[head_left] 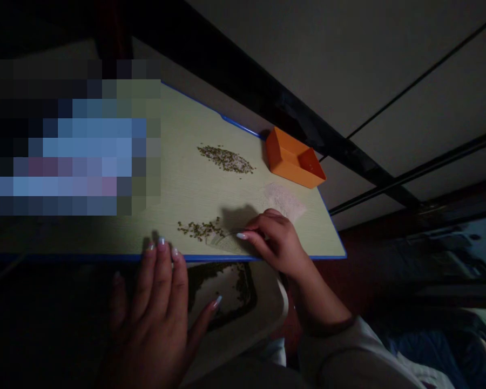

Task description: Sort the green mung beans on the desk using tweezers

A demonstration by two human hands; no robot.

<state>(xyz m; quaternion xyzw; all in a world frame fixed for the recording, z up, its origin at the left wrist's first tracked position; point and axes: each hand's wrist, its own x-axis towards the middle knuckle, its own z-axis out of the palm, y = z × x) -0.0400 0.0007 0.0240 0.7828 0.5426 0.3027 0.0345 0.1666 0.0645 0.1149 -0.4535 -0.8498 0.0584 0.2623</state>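
Observation:
My left hand (157, 308) is spread with its thumb out, and its fingertips rest at the near blue edge of the pale table (170, 183). It holds nothing. Low over the tabletop, my right hand (277, 240) is closed in a pinch; what its fingers hold, if anything, is too small or dim to make out. Just left of those fingers lies a small scatter of greenish beans or seeds (202, 229), with a faint patch of fine grains (230, 243) beside it. Behind the right hand is a pinkish-white heap of fine grains (283, 200).
A mixed pile of greenish seeds and pale grains (227, 159) lies farther back. An orange square box (295, 162) stands at the far right corner. Below the near edge is a pale tub (281, 300) with green bits inside. A bright pixelated screen area covers the left.

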